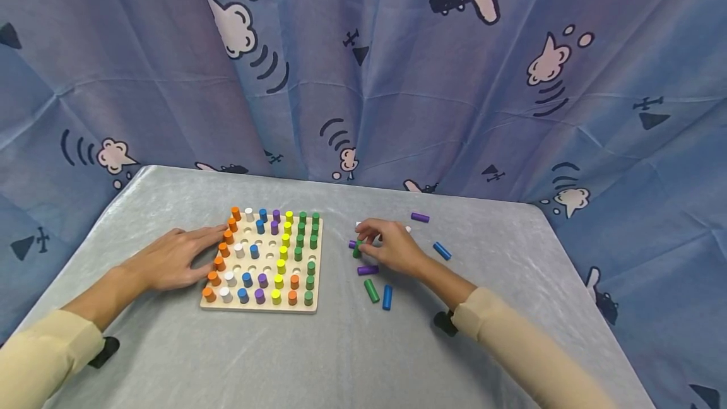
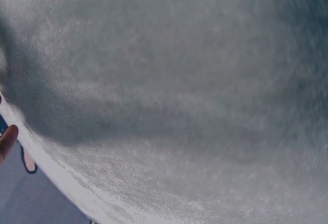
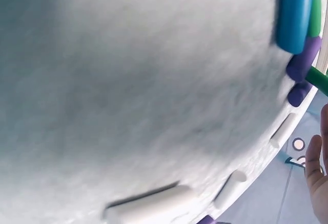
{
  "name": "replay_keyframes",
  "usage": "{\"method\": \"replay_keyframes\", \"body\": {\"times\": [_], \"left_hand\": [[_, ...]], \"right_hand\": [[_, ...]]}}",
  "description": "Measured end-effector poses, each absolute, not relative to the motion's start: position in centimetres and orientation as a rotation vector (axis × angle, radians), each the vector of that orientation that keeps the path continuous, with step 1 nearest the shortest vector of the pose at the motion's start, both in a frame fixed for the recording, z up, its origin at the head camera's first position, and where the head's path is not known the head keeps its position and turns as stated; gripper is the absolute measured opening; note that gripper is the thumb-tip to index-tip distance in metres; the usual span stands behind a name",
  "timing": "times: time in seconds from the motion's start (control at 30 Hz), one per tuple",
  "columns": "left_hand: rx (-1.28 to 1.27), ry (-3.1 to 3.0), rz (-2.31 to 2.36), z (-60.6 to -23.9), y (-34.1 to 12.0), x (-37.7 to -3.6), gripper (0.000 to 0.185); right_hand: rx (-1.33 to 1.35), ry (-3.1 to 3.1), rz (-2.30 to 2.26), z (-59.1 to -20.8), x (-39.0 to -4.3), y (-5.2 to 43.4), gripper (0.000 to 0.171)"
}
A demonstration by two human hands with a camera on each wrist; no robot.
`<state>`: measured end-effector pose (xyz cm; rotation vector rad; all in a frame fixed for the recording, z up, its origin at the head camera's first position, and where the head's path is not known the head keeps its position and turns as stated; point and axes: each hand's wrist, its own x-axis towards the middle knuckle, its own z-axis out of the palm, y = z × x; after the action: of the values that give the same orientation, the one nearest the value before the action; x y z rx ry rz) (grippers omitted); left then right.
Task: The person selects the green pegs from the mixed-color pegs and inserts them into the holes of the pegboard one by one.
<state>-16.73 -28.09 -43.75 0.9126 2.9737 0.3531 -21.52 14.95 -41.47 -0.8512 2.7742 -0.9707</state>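
Note:
A wooden pegboard (image 1: 261, 259) lies left of centre on the grey table, with columns of orange, white, blue, purple, yellow and green pegs and several empty holes. My left hand (image 1: 211, 251) lies flat beside it, straight fingers touching its left edge. My right hand (image 1: 364, 242) is to the right of the board, fingers curled and pinching a green peg (image 1: 356, 250) among loose pegs. In the right wrist view the green peg (image 3: 319, 80) shows at the far right, next to a blue peg (image 3: 294, 14) and purple pegs (image 3: 302, 62).
Loose pegs lie around my right hand: purple (image 1: 420, 217), blue (image 1: 442, 250), purple (image 1: 368, 269), green (image 1: 372, 290), blue (image 1: 387, 296). White pegs (image 3: 154, 204) lie blurred in the right wrist view. A patterned blue curtain (image 1: 397, 81) encloses the table.

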Motion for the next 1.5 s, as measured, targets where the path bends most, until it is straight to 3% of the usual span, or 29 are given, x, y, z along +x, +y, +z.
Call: {"method": "replay_keyframes", "body": {"times": [0.8,1.5], "left_hand": [[0.914,2.978,0.355,-43.6,-28.0,-16.7,0.063],[0.928,2.985,0.350,-43.9,-28.1,-16.8,0.062]], "right_hand": [[-1.056,2.726,-1.045,-40.1,-21.2,9.7,0.028],[-1.052,2.655,-1.059,-40.6,-20.8,7.4,0.025]]}}
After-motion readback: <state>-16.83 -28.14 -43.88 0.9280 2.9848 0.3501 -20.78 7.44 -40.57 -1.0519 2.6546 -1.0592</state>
